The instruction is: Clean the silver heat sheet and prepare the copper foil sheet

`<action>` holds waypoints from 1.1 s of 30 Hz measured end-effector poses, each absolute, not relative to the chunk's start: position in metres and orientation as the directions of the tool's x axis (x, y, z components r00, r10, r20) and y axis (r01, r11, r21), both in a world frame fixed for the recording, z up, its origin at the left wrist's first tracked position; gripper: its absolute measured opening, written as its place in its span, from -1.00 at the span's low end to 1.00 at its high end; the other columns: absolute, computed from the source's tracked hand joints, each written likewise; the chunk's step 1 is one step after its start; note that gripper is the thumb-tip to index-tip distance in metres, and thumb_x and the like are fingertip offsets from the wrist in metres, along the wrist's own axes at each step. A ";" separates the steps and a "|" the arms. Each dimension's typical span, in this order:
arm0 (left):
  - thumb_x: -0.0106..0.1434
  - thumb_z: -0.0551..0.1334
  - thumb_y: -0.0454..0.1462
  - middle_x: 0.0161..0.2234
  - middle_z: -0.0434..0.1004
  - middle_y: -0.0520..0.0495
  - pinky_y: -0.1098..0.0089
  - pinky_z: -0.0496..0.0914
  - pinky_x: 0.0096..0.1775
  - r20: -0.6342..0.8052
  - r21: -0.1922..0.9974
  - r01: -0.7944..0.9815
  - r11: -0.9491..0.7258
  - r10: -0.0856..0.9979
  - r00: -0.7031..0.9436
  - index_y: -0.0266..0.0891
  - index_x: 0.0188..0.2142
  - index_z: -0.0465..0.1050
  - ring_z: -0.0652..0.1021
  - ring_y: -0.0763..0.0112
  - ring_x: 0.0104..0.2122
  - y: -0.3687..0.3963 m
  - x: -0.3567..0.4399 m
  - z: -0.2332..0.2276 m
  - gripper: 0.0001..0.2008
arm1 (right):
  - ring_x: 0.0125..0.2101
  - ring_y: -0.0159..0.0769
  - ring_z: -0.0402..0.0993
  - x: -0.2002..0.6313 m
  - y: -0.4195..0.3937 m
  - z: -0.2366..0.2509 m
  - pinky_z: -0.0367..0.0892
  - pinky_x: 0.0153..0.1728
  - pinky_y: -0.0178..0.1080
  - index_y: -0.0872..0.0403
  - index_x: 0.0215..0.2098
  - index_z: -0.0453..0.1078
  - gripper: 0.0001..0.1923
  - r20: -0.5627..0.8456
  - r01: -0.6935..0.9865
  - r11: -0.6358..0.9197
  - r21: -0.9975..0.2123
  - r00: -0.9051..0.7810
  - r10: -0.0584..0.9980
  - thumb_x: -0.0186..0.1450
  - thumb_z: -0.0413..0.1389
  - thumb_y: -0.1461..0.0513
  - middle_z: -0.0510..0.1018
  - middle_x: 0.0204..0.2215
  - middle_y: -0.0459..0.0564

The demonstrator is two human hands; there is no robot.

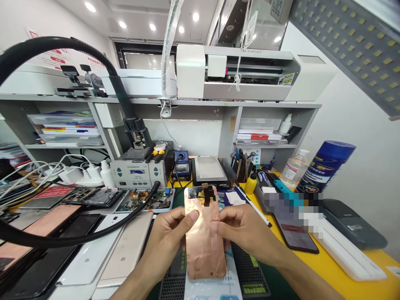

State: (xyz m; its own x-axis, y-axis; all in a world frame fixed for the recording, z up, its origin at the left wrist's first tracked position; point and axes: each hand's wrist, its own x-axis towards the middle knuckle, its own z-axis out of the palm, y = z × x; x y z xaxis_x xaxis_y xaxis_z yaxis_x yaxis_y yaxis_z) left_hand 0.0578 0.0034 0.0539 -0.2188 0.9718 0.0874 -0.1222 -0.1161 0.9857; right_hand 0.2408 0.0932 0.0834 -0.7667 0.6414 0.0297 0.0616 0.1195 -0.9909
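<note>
Careful — your left hand and right hand pinch the copper-backed screen panel by its edges — squeezing could crease it or tear its flex cable.

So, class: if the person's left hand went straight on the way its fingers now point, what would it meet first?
The left hand points rightward across the copper-coloured screen panel it grips, so it would likely meet the right hand first, though depth is hard to judge.

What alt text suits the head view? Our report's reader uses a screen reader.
Two bare hands, left hand and right hand, hold a copper-backed phone screen panel upright over a cluttered yellow workbench, with a grey soldering station behind.
</note>
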 end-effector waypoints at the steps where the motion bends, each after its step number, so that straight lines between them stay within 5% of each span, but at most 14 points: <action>1: 0.26 0.31 -0.02 -0.55 0.29 0.08 0.51 0.16 -0.54 0.089 0.985 -0.125 -0.118 0.972 -0.218 -0.28 -0.40 0.53 0.24 0.55 -0.55 0.004 0.058 0.054 -0.65 | -0.57 -0.38 0.40 0.241 0.094 0.083 0.35 -0.51 -0.35 0.14 -0.45 0.50 -0.73 0.025 0.061 0.115 -0.991 -0.776 0.630 0.23 0.30 0.09 0.49 -0.58 -0.11; 12: 0.27 0.31 -0.06 -0.46 0.42 0.02 0.46 0.24 -0.41 0.116 0.978 -0.145 -0.149 0.970 -0.213 -0.25 -0.25 0.59 0.34 0.47 -0.45 0.002 0.058 0.053 -0.71 | -0.53 -0.36 0.40 0.240 0.092 0.083 0.38 -0.48 -0.32 0.15 -0.43 0.46 -0.70 -0.005 0.078 0.097 -0.992 -0.802 0.598 0.25 0.28 0.07 0.48 -0.54 -0.08; 23: 0.27 0.31 -0.04 -0.53 0.36 0.04 0.52 0.20 -0.55 0.090 0.975 -0.182 -0.125 0.978 -0.187 -0.27 -0.28 0.58 0.29 0.53 -0.54 0.004 0.059 0.056 -0.69 | -0.54 -0.32 0.43 0.244 0.092 0.083 0.40 -0.46 -0.27 0.14 -0.45 0.45 -0.72 0.022 0.054 0.107 -0.993 -0.798 0.603 0.31 0.21 0.11 0.49 -0.57 -0.07; 29: 0.24 0.37 -0.15 -0.37 0.56 -0.01 0.41 0.43 -0.24 0.108 0.963 -0.234 -0.132 0.988 -0.113 -0.22 -0.25 0.56 0.53 0.37 -0.32 0.004 0.061 0.059 -0.81 | -0.55 -0.34 0.42 0.245 0.090 0.085 0.35 -0.48 -0.32 0.14 -0.42 0.48 -0.68 0.043 0.093 0.195 -0.976 -0.799 0.599 0.33 0.20 0.06 0.46 -0.59 -0.09; 33: 0.27 0.35 -0.16 -0.34 0.61 -0.05 0.39 0.42 -0.24 0.114 0.961 -0.245 -0.131 0.990 -0.083 -0.25 -0.27 0.56 0.55 0.34 -0.31 0.003 0.062 0.058 -0.82 | -0.54 -0.32 0.42 0.246 0.089 0.084 0.35 -0.47 -0.29 0.14 -0.38 0.49 -0.70 0.040 0.076 0.171 -0.982 -0.808 0.588 0.32 0.21 0.06 0.46 -0.58 -0.09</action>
State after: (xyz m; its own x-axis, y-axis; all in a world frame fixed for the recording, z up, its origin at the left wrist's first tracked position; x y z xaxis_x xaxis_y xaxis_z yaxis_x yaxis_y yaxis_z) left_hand 0.0623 0.0026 0.0576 -0.0826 0.9900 0.1144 -0.2446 -0.1314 0.9607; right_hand 0.2462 0.0891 0.0838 -0.8077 0.5882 0.0398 0.0764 0.1713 -0.9822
